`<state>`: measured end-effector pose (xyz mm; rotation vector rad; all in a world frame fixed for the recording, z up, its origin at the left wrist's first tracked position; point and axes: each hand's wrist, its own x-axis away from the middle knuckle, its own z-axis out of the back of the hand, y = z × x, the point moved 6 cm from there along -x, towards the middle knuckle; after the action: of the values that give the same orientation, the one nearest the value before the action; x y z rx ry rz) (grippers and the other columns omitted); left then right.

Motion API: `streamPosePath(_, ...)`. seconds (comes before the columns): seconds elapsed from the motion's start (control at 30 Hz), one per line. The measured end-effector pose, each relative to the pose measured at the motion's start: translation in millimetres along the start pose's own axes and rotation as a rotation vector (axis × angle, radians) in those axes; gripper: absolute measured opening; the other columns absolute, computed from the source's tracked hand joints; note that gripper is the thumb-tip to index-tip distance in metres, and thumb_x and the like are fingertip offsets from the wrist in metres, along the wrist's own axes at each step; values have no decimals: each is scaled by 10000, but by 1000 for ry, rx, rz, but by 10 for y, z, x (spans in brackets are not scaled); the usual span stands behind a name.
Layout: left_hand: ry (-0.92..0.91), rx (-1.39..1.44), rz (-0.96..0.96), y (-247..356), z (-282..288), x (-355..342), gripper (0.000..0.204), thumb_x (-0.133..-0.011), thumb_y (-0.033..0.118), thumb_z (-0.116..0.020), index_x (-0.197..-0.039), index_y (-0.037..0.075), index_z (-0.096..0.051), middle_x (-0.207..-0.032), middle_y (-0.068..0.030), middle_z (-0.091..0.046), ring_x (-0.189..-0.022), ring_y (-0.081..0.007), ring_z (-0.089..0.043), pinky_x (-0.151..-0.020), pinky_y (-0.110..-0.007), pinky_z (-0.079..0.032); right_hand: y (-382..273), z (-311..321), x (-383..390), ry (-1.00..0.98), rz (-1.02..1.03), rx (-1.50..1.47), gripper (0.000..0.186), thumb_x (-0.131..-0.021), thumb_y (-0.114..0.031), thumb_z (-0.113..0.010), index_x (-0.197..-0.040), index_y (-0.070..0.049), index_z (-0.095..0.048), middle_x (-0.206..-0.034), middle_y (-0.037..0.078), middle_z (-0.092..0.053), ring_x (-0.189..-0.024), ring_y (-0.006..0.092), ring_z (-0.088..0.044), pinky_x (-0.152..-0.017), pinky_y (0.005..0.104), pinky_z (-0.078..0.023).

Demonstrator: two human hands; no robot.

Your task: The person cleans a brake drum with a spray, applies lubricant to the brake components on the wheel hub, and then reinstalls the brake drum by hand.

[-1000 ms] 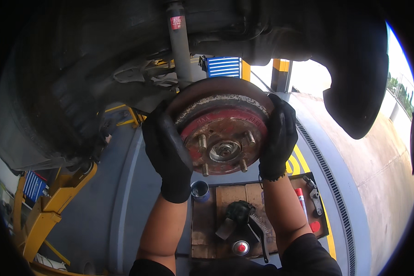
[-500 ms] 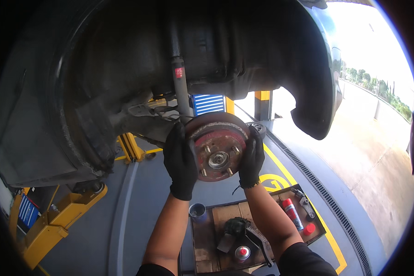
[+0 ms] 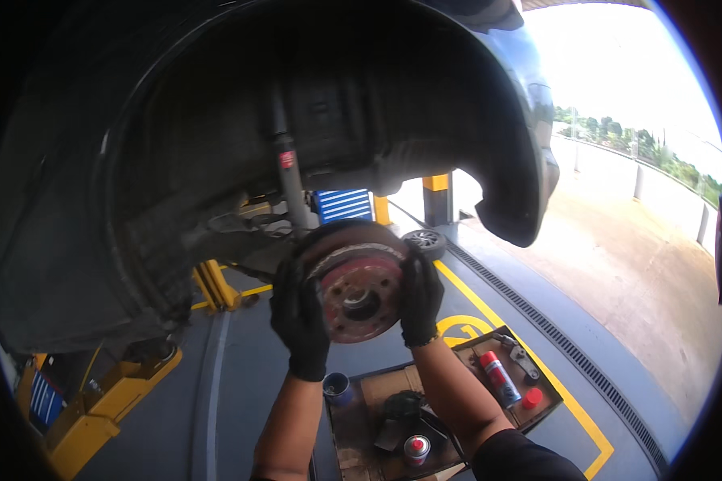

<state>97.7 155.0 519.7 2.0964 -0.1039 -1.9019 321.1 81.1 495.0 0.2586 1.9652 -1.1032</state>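
Both my hands wear black gloves and hold a rusty brake disc point(image 3: 381, 290) in front of the raised car's wheel arch point(image 3: 217, 104). My left hand point(image 3: 298, 321) is closed round its left edge, my right hand point(image 3: 422, 298) round its right edge. A reddish, rusty centre with bolt holes and an open middle hole faces me. Behind the middle hole a bit of light metal shows; the disc mostly hides what is at its back. Just behind and above stands a grey shock absorber point(image 3: 292, 188) with a red label.
Below my arms a tray point(image 3: 387, 385) lined with cardboard bears a red-and-blue spray can point(image 3: 500, 379), a red cap point(image 3: 532, 398), a red-topped can point(image 3: 417, 450) and a metal part point(image 3: 519, 358). A blue cup point(image 3: 338, 389) stands beside it. A yellow lift arm point(image 3: 96, 413) reaches in at left.
My hands have drawn the disc off the wheel studs and toward me, slightly lower and left in view. The studs no longer stick out through its holes. The view has shifted too.
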Motion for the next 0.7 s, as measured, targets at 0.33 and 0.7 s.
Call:
streamPosePath(0.33,13,-16,-339,922,722,671,614,-1145,410,-180,-1569,9,-373,-1435,-362,-499,-1267,-488,-567,-1025,-566,-514,-607,600,1100,-99,88,-314,642,-1069,-438,-436,-1481,51,-491,-1525,248,-487,-1457,395,-433,-1194,494,-331)
streamPosePath(0.7,-722,-1128,-542,1072,164,1926,542,-1103,574,-203,-1603,425,-349,-1625,196,-429,-1485,-142,-456,-1219,-607,-216,-918,1686,1739,-130,202,23,556,-1089,-448,-440,-1401,-17,-601,-1466,197,-550,-1425,388,-446,-1222,574,-243)
